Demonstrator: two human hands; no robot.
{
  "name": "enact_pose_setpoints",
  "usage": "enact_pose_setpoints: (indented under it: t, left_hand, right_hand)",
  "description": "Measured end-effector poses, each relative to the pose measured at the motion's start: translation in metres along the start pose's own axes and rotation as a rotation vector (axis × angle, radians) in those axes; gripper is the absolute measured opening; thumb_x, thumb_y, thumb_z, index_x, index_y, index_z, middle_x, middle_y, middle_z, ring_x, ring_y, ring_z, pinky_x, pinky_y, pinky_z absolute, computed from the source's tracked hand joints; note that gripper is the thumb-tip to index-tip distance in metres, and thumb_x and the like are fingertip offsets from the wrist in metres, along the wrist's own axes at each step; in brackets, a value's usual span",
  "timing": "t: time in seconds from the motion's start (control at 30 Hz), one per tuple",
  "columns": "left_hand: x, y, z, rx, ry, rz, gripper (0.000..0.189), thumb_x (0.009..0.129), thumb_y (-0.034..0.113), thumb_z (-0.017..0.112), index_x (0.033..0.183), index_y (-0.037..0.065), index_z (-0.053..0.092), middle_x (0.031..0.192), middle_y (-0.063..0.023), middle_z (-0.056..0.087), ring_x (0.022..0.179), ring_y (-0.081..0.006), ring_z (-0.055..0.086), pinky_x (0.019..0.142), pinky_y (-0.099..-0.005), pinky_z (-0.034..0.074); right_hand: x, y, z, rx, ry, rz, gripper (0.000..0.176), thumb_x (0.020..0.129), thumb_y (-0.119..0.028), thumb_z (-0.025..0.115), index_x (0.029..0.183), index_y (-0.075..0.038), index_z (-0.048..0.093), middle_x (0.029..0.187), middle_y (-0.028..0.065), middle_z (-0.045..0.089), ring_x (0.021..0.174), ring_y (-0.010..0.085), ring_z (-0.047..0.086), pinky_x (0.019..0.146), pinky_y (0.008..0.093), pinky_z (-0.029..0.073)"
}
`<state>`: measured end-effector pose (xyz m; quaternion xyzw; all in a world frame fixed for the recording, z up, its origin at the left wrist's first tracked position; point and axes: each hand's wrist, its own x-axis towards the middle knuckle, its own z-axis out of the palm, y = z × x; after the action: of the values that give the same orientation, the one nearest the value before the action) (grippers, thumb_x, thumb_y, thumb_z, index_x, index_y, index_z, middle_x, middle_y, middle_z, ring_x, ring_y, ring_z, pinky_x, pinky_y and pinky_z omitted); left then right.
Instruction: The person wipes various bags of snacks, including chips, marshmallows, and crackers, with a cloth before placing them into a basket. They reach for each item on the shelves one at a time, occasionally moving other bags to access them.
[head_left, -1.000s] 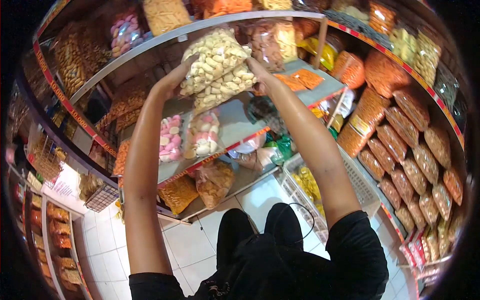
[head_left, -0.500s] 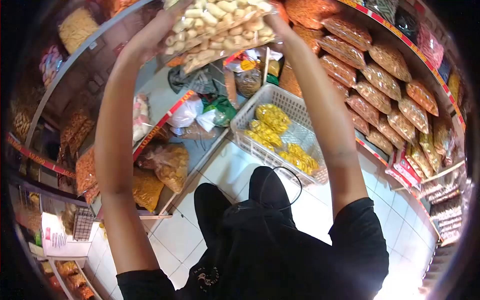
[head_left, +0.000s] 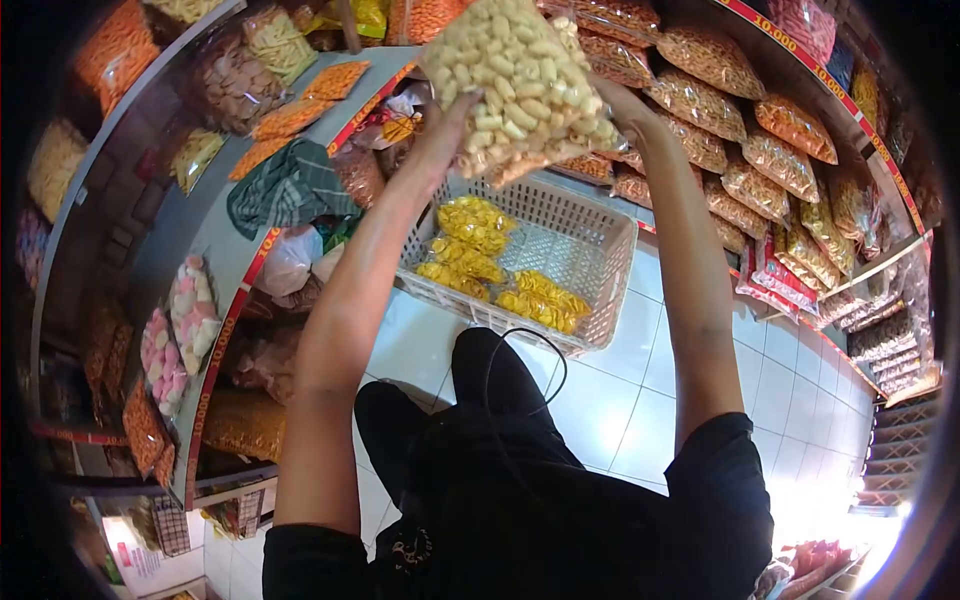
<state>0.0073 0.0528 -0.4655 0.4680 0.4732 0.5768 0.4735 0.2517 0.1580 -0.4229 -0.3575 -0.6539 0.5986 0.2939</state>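
Both of my hands hold a large clear bag of pale, finger-shaped snacks (head_left: 520, 85) at the top centre of the head view. My left hand (head_left: 447, 130) grips its left side, with the fingers wrapped at the edge. On the right side, my right hand (head_left: 618, 108) holds the bag, its fingers partly hidden behind the plastic. Beneath and beyond the bag, a white plastic basket (head_left: 610, 255) stands on the tiled floor with several yellow snack packs (head_left: 545, 300) in it.
Shelves of orange-brown snack bags (head_left: 710, 65) line the right. On the left shelf lie a dark checked cloth (head_left: 290, 190), pink and white sweets (head_left: 193, 310) and flat orange packs (head_left: 290, 118). White floor tiles (head_left: 640, 400) run around my legs.
The bag has come lower and to the right, more upright, with both hands still on it. The view has shifted, showing more of the left shelf and the basket further left.
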Motion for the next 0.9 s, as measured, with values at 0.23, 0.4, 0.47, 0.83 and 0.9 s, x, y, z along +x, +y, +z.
enact_pose_setpoints:
  t: [0.23, 0.4, 0.47, 0.83, 0.9]
  left_hand:
    - [0.017, -0.094, 0.027, 0.11, -0.025, -0.166, 0.075, 0.091, 0.052, 0.061, 0.145, 0.005, 0.041, 0.143, -0.014, 0.05, 0.134, -0.0238, 0.044, 0.11, -0.044, 0.037]
    - [0.013, -0.15, 0.041, -0.005, -0.139, -0.399, 0.048, 0.094, 0.043, 0.06, 0.127, 0.008, 0.058, 0.124, -0.0099, 0.059, 0.117, -0.0211, 0.052, 0.099, -0.0401, 0.043]
    - [0.017, -0.196, 0.042, -0.036, -0.167, -0.46, 0.055, 0.091, 0.042, 0.062, 0.132, 0.007, 0.049, 0.13, -0.0126, 0.055, 0.12, -0.0237, 0.052, 0.103, -0.0425, 0.043]
    - [-0.002, -0.326, 0.073, -0.778, -0.055, -0.748, 0.105, 0.083, 0.088, 0.019, 0.159, 0.016, 0.021, 0.16, -0.0157, 0.029, 0.145, -0.04, 0.031, 0.117, -0.0647, 0.023]
    - [0.001, -0.338, 0.083, -0.795, -0.009, -0.76, 0.111, 0.078, 0.094, 0.018, 0.16, 0.019, 0.019, 0.161, -0.0137, 0.029, 0.144, -0.0395, 0.032, 0.115, -0.0647, 0.025]
  right_hand:
    - [0.012, 0.088, -0.059, 0.066, 0.068, 0.183, 0.088, 0.089, -0.05, 0.068, 0.151, 0.001, 0.034, 0.148, 0.0231, 0.047, 0.125, 0.0339, 0.058, 0.103, 0.0431, 0.052]
    - [0.019, 0.14, -0.088, -0.441, 0.1, 0.195, 0.1, 0.078, -0.051, 0.076, 0.153, 0.0, 0.033, 0.145, 0.0228, 0.051, 0.13, 0.034, 0.053, 0.11, 0.043, 0.04]
    - [0.025, 0.16, -0.092, -0.457, 0.029, 0.241, 0.098, 0.078, -0.049, 0.078, 0.153, -0.001, 0.035, 0.144, 0.0224, 0.052, 0.131, 0.0325, 0.052, 0.11, 0.0417, 0.041]
    - [0.058, 0.274, -0.091, -0.643, -0.204, 0.355, 0.097, 0.072, -0.042, 0.089, 0.15, -0.007, 0.043, 0.144, 0.0193, 0.054, 0.13, 0.0298, 0.054, 0.107, 0.0393, 0.044]
    - [0.067, 0.315, -0.1, -0.629, -0.239, 0.394, 0.101, 0.071, -0.045, 0.089, 0.152, -0.008, 0.04, 0.147, 0.0211, 0.051, 0.135, 0.0315, 0.05, 0.11, 0.0402, 0.042]
